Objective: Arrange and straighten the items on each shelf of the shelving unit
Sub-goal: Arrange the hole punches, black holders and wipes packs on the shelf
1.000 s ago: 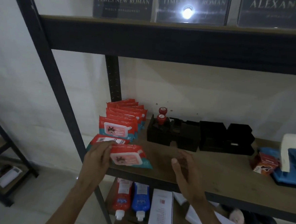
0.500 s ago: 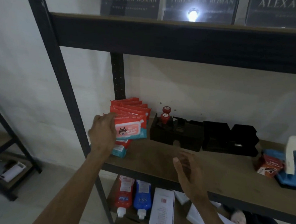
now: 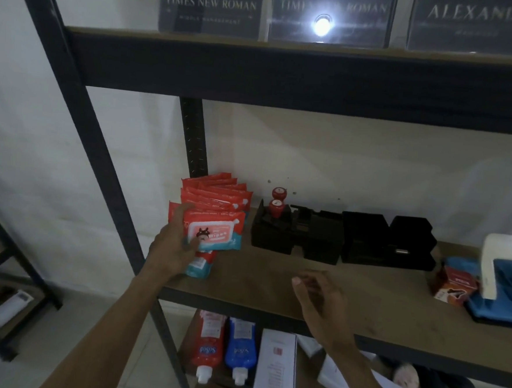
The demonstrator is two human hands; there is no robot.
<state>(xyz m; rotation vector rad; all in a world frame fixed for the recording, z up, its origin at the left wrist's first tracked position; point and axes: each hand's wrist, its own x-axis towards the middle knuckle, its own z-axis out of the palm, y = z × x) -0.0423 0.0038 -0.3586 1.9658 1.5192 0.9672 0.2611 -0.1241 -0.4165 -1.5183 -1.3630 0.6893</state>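
Standing a wipes pack (image 3: 218, 232) against the front of the row of wipes packs (image 3: 215, 191) looks to be the step in hand. The left hand (image 3: 172, 244) grips that pack by its left edge, fingers (image 3: 185, 211) curled over its top corner, holding it upright and face-out at the left end of the middle shelf (image 3: 273, 274). Whether its lower edge touches the board I cannot tell. A second pack (image 3: 199, 267) sits just below and partly behind it, tilted, its teal end on the board, not yet lined up with the others. The right hand (image 3: 322, 304) hovers above the front of the same shelf, fingers loosely spread and holding nothing. I judge the work on this shelf to be partly done. The row behind stands fairly neat, and the black holders (image 3: 336, 236) with two red stamps (image 3: 277, 201) sit in a line along the back. The small red box (image 3: 454, 283), however, lies askew against the white and blue item (image 3: 503, 271) at the right end. Beneath this shelf a red bottle (image 3: 207, 348) and a blue bottle (image 3: 240, 350) lie side by side next to loose leaflets (image 3: 276, 368) that look unsorted. On the upper shelf (image 3: 287, 71) the dark plaques (image 3: 210, 7) stand in a row.
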